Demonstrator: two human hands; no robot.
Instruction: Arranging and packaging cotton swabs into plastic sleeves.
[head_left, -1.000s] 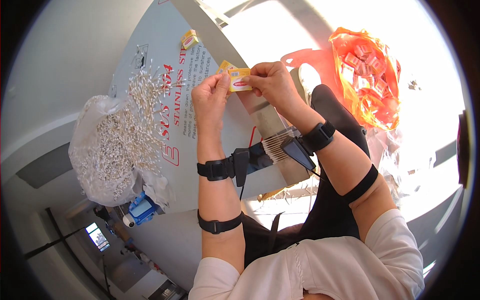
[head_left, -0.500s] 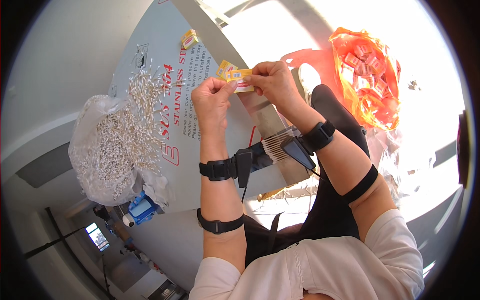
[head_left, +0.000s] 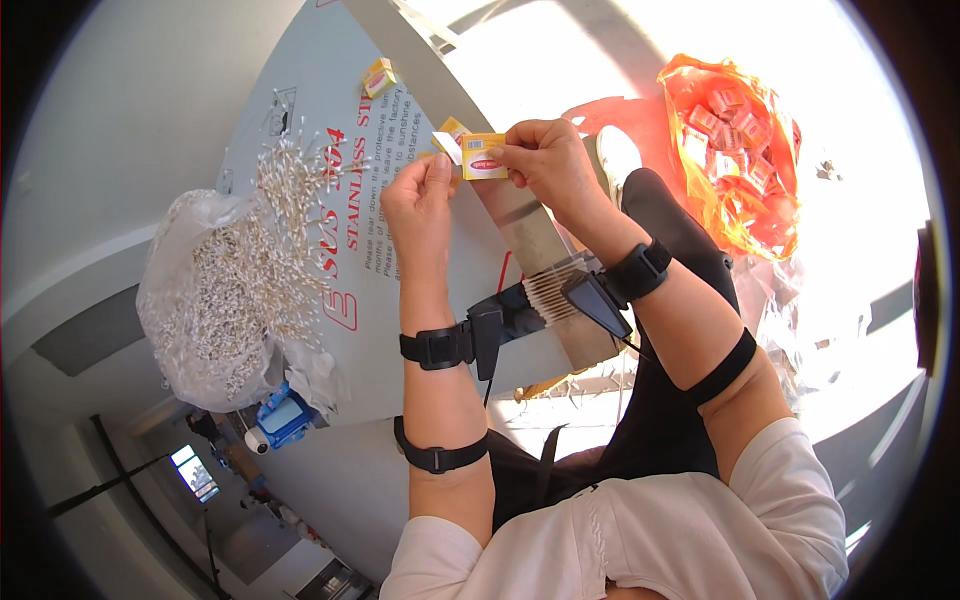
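Observation:
Over the table's far edge, my right hand [head_left: 550, 165] pinches a small yellow-and-white carton [head_left: 484, 172] by its right end. The carton's left end stands open, with a white-backed flap [head_left: 446, 147] tilted out. My left hand [head_left: 416, 205] is closed at this flap, thumb against it; its fingertips are partly hidden. Just behind lies another yellow carton [head_left: 453, 126], mostly covered. A further yellow carton [head_left: 378, 78] sits farther off to the left. Loose cotton swabs [head_left: 290, 200] spread over the table on the left, spilling from a clear plastic bag [head_left: 165, 290].
Several swabs lie in a row [head_left: 560, 290] on the table's near right corner, by my wrists. Printed film covers the tabletop [head_left: 380, 340]. An orange bag [head_left: 690, 90] of small packs stands on the floor at right. A blue object [head_left: 285, 415] is beside the plastic bag.
The carton's left end has been opened, and its flap now sticks out. My left hand has shifted slightly left from the carton's front; my right hand keeps its hold.

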